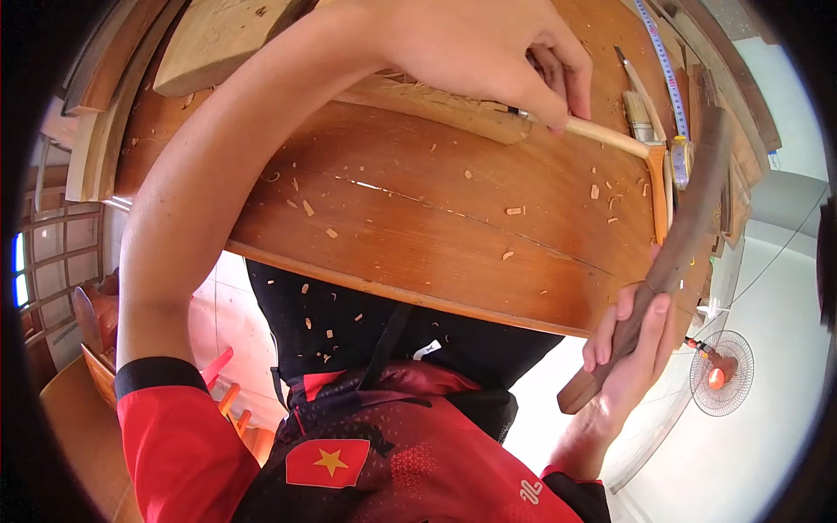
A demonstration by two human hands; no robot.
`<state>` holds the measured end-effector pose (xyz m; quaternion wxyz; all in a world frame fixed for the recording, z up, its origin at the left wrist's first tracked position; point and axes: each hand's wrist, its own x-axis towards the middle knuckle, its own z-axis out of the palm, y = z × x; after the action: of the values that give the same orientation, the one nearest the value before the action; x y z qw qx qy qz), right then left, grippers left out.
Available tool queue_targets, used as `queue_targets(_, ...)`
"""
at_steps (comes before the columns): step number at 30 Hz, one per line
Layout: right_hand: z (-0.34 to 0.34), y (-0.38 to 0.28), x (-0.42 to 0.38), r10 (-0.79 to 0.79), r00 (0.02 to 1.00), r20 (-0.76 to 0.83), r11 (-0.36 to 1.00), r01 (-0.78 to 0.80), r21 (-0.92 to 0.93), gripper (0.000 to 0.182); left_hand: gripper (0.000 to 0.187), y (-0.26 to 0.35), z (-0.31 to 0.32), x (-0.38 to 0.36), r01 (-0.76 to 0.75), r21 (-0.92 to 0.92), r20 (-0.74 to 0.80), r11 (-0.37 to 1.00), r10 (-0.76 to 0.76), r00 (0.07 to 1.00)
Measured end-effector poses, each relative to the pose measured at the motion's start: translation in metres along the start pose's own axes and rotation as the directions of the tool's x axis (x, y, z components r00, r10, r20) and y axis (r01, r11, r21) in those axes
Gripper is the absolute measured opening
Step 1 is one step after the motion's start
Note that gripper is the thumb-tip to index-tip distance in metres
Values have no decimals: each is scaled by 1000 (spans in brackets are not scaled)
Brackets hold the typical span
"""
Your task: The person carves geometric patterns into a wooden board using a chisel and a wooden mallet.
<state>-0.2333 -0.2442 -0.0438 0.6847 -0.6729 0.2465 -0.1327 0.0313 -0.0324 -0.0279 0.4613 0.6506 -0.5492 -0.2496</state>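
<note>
My left hand (497,65) reaches across the bench, its fingers closed around a chisel (610,137) with a pale wooden handle. The chisel's metal end lies at a long piece of light wood (445,112) with a rough, splintered surface; my hand and forearm cover part of that piece. At the right, beyond the bench's front edge, my right hand (636,336) grips a dark wooden bar (684,235) near its lower end. The bar slants up over the bench's right side, apart from the chisel handle.
Wood chips (514,211) are scattered over the bench (392,200). At right lie a brush (641,118), a tape measure (683,159) with its blade pulled out, and an orange tool (658,196). A thick wood block (227,44) sits upper left. A fan (722,373) stands beyond.
</note>
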Motion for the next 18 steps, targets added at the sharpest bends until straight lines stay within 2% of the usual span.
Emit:
queue_targets(1,0,2,-2,42,999,-3,994,-42,-101,52,34,-4,1,3,16,-22,5,1000,-16,1000)
queue_targets(4,1,2,-4,143,990,16,982,-140,-131,52,34,-13,2,11,83,-94,35,992,-80,996)
queue_targets(5,5,-1,-3,59,996,-65,998,-60,-15,51,34,-14,1,10,113,-113,50,987,-108,993)
queue_targets(8,4,7,-7,146,974,175,982,-121,-144,47,33,9,-10,8,164,-114,102,980,-152,983)
queue_targets(9,2,8,-6,143,987,79,982,-132,-136,43,33,6,-9,9,154,-111,107,982,-142,984)
queue_targets(12,3,7,-5,63,997,32,992,-60,-108,42,33,6,-9,3,167,-131,103,977,-154,983)
queue_targets(13,7,10,-8,151,978,147,981,-130,-143,47,33,7,-9,5,142,-119,99,983,-131,986)
queue_targets(16,10,6,-5,52,998,20,999,-52,-5,49,34,2,-6,2,88,-81,78,993,-82,994)
queue_targets(18,11,5,-6,105,994,33,992,-102,-73,49,34,6,-10,2,152,-110,114,982,-140,984)
